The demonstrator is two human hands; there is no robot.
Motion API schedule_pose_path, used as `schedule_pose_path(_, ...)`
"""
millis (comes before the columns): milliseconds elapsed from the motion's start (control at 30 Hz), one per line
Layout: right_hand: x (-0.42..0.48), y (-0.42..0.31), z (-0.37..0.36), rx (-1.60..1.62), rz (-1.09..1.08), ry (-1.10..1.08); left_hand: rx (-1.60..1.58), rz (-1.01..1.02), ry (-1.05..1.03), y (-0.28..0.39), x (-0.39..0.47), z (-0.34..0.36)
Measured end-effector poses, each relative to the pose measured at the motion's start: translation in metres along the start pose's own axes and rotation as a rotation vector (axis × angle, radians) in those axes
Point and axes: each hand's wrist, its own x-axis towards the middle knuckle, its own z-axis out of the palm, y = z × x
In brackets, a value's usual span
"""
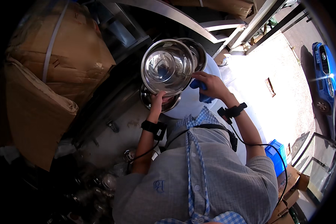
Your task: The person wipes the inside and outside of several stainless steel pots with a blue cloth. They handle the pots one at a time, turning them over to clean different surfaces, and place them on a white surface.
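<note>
A shiny stainless steel bowl [163, 65] is tilted up in front of me, its inside facing the camera. My left hand [157, 103] grips the near rim, thumb on the inner side. At the right rim, the fingertips of my right hand [212, 84] touch or nearly touch the metal. A bunched blue cloth [205, 97] hangs from that hand. Partly hidden behind the held bowl is another steel bowl [202, 53]. A third steel bowl [146, 98] shows below it, partly covered by my left hand. Under them is a white round surface [186, 105].
Large strapped cardboard boxes [81, 58] stand at the left. A metal frame [168, 11] crosses the top. To the right lie sunlit ground [249, 92], a blue plastic crate [277, 152], opened cartons [288, 179] and a parked blue car [324, 84]. Metal items [109, 180] sit in shadow, lower left.
</note>
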Motion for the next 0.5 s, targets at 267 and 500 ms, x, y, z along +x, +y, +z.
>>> schedule_pose_path(267,0.045,-0.026,0.012,0.012,-0.035,0.002,0.149,0.170,0.057,0.015,-0.035,-0.014)
schedule_pose_path(500,0.056,-0.034,0.028,0.013,-0.071,-0.136,0.318,0.482,0.091,0.005,-0.043,-0.025)
